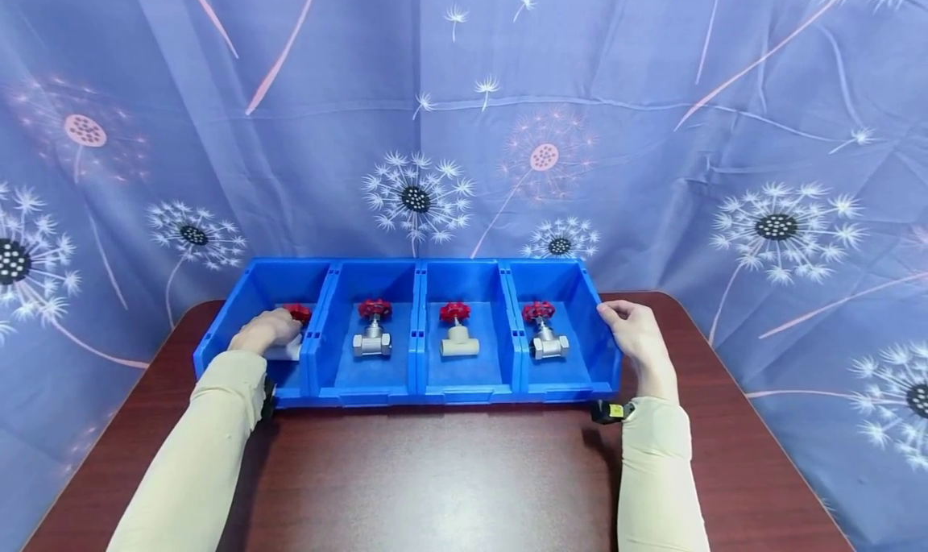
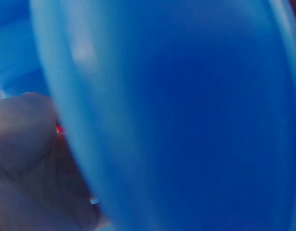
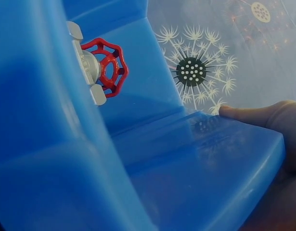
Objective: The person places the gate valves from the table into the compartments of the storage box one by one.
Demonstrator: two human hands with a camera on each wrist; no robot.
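A row of blue storage bins (image 1: 467, 392) stands joined side by side on the table. Inside the leftmost bin, my left hand (image 1: 268, 329) holds a valve with a red handwheel (image 1: 298, 313) and a white body (image 1: 284, 350), partly covered by the fingers. In the left wrist view the bin wall (image 2: 186, 115) fills most of the picture, and a bit of red shows beside the left thumb (image 2: 22, 130). My right hand (image 1: 638, 338) grips the outer wall of the rightmost bin, thumb (image 3: 249, 114) at its top edge, other fingers outside.
Two metal valves with red handwheels lie in the second bin (image 1: 372, 341) and the rightmost bin (image 1: 549, 346); a beige valve (image 1: 459, 344) lies in the third. Behind the brown table (image 1: 435, 479) hangs a blue dandelion-print curtain (image 1: 326, 157).
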